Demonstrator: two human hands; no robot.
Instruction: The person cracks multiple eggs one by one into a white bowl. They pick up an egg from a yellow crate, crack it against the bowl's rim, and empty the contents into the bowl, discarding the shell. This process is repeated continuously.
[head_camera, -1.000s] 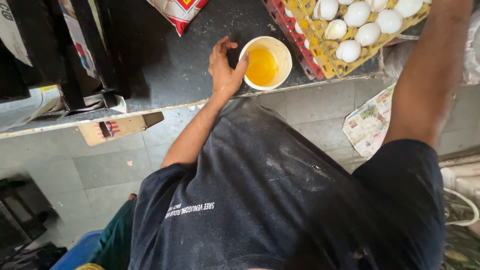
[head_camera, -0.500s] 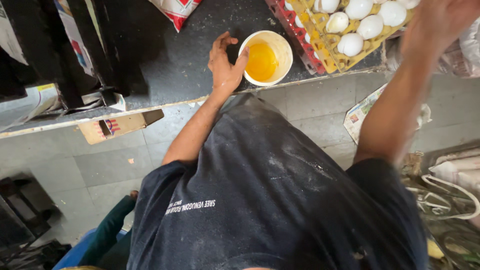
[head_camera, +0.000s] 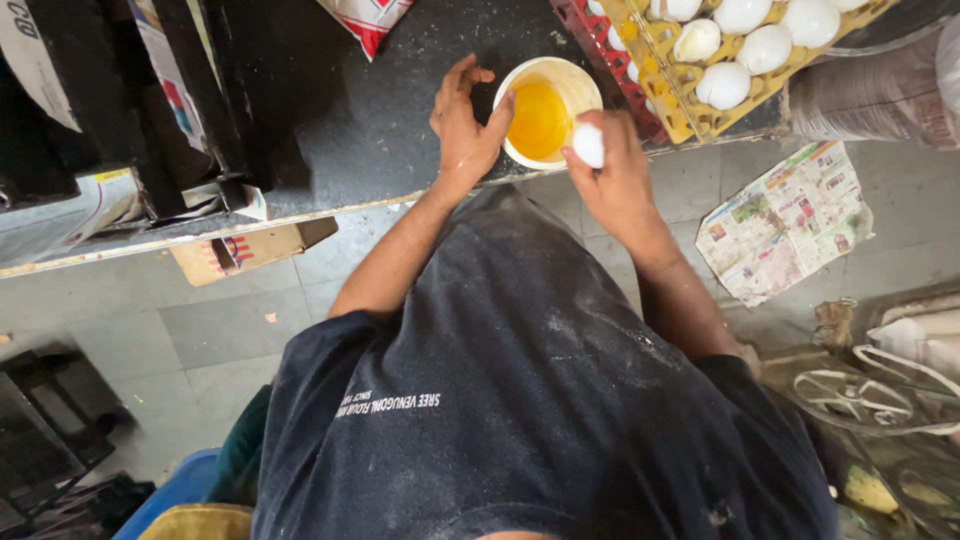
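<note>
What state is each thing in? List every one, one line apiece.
left hand: open, fingers against the cup's rim.
right hand: closed around an egg.
egg: whole, held beside the cup's rim.
cup: upright on the counter, holding yellow liquid.
egg tray: partly filled with white eggs, some cells bare.
newspaper: crumpled, lying on the floor.
counter: dark, dusted with pale specks.

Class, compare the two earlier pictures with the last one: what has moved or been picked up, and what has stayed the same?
The right hand, earlier stretched out over the egg tray, has come back to the bowl and now holds a white egg in its fingers at the rim. The left hand stays resting against the bowl's other side. The bowl, with its yellow liquid, and the tray have not moved.
</note>
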